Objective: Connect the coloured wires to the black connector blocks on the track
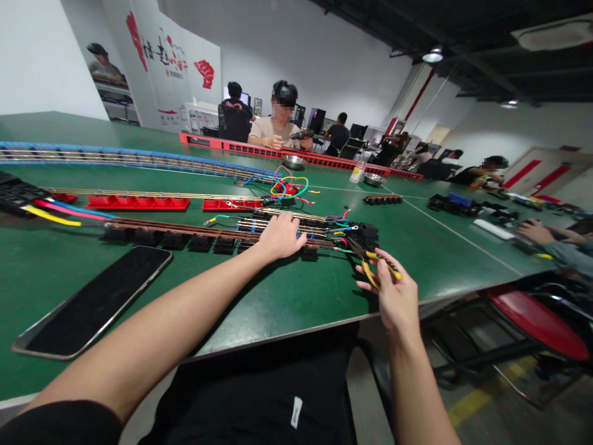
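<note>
A long rail assembly [204, 231] with brown and brass-coloured strips on black supports lies across the green table. My left hand [280, 237] rests on it, its palm down and fingers over the strips. In my right hand [393, 287] are pliers with yellow handles [370, 273], their handles spread and their jaws at the wires by the assembly's right end. A black end block [365, 235] sits there, with short coloured wires and ring terminals beside it. Green, blue and red wires [290, 185] loop above the assembly.
A phone [95, 303] lies at the left front of the green table [301, 303]. Blue rails [139, 156], red trays [139, 203] and a long red strip [296, 153] are farther back. Metal bowls [293, 161] and a bottle [356, 172] stand there. A person [278, 123] sits opposite holding a drill.
</note>
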{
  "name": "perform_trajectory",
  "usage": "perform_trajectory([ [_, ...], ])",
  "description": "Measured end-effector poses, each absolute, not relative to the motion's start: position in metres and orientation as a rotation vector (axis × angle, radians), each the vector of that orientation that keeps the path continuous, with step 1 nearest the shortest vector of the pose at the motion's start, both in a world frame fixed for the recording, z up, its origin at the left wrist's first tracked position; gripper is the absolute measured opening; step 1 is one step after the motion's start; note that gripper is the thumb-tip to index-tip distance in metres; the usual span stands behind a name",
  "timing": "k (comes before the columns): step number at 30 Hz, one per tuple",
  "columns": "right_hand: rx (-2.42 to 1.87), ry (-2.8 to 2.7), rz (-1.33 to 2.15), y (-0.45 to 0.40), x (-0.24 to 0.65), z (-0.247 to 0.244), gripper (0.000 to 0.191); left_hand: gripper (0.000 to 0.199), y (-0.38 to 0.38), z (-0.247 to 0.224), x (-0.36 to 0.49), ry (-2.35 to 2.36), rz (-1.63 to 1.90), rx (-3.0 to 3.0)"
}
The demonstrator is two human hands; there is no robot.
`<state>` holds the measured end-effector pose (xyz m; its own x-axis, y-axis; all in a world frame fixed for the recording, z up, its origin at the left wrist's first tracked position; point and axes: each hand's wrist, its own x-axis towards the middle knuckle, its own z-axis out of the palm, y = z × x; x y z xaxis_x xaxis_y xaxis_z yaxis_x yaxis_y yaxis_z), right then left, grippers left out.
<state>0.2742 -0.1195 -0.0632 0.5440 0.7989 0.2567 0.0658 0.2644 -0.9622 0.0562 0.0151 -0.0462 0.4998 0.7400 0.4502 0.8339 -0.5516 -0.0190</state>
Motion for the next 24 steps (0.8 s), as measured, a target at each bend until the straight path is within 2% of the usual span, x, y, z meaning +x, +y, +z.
perform_trajectory([
  [7,-1.143,-0.941,0.443,-0.116,0.267,-0.05,0.049,0.042,0.014,-0.046,0.056,-1.342,-0.582,-2.502],
  [13,-1.286,-0.992,0.42,-0.069,0.272,-0.05,0.059,0.041,0.012,-0.044,0.055,-1.367,-0.565,-2.506],
  [21,-1.406,-1.049,0.462,-0.034,0.287,-0.034,0.048,0.041,0.012,-0.043,0.056,-1.378,-0.568,-2.518],
  [24,-1.403,-1.053,0.498,-0.026,0.281,-0.036,0.05,0.042,0.013,-0.044,0.056,-1.37,-0.573,-2.507],
])
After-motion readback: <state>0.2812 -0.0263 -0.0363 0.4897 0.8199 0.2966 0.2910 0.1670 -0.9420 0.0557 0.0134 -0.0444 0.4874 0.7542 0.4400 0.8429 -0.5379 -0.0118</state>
